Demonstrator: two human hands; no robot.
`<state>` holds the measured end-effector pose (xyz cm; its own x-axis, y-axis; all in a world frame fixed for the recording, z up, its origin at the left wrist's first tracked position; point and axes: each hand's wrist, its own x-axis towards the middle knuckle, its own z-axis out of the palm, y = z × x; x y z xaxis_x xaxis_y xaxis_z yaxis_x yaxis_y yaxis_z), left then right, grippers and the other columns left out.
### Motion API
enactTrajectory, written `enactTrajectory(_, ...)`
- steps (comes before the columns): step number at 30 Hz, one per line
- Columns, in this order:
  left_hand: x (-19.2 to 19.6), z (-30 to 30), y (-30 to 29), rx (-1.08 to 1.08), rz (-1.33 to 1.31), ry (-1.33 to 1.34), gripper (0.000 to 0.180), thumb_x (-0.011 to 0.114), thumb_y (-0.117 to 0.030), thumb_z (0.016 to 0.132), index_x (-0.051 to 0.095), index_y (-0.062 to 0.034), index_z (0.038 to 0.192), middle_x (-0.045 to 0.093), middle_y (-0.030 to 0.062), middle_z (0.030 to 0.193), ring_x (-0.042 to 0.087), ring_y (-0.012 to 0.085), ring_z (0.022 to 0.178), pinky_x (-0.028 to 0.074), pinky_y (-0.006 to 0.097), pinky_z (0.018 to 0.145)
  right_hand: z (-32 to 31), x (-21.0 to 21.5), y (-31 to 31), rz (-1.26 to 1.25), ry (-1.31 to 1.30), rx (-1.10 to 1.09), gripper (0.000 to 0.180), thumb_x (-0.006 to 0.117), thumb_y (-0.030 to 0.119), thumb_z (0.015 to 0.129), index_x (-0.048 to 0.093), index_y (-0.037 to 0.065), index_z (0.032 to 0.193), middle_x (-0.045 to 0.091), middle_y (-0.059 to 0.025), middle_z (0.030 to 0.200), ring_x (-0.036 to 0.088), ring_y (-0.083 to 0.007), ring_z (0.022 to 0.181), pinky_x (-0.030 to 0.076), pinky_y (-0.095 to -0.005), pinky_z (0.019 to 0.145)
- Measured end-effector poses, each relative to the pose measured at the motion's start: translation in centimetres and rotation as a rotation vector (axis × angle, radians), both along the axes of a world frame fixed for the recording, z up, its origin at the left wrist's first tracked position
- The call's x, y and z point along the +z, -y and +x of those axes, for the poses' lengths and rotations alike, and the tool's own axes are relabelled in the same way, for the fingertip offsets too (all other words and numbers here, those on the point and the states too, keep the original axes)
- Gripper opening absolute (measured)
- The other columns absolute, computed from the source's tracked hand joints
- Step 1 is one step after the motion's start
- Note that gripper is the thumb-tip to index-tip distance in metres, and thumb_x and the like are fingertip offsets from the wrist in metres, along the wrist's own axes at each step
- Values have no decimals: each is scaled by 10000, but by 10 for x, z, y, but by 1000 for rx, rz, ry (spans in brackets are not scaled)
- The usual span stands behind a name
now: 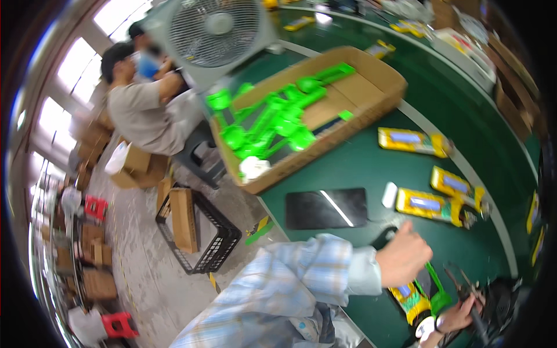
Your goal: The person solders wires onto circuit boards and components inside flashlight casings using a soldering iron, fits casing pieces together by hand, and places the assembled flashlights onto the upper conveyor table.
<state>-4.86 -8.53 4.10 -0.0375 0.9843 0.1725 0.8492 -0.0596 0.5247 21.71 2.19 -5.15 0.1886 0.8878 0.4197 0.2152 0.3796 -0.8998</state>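
- Head view: yellow-and-green pack (411, 300) on the near right of the green table (348, 169), just below the left hand (404, 255). Long axis slants far-left to near-right, white round end nearest.
- Green plastic piece (442, 300) beside it on the right; long axis roughly far–near, broad end near.
- Left fingers curled in; can't tell if they pinch anything.
- Right hand (458, 316) at near right, fingers round a pliers-like tool (466, 285), tips pointing far-left.
- Cardboard tray (380, 93), far side: pile of bright green parts (275, 119), white piece (254, 167) in near-left corner.
- Black crate (223, 243) on floor, left: cardboard inside.
- Yellow packs (409, 141) farther right: pale violet label panels, print too small to read.
- Dark phone-like slab (326, 214) left of them.
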Motion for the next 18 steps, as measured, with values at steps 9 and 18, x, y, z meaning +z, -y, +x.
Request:
enactTrajectory(9, -16, -4, -15, -57, 36, -4, 42, 603, -86, 642, 564, -97, 636, 546, -8, 563, 503, 128, 513, 293, 273, 643, -65, 40, 17, 200, -197, 363, 143, 527, 82, 701, 464, -2, 798, 468, -89, 730, 458, -149, 675, 392, -286, 619)
enactTrajectory(18, -13, 6, -18, -37, -97, 19, 32, 590, -86, 678, 563, -72, 668, 549, 14, 599, 479, 141, 498, 290, 267, 629, -61, 46, 22, 165, -140, 384, 128, 454, 100, 688, 434, -1, 764, 417, -75, 723, 396, -155, 664, 352, -291, 630)
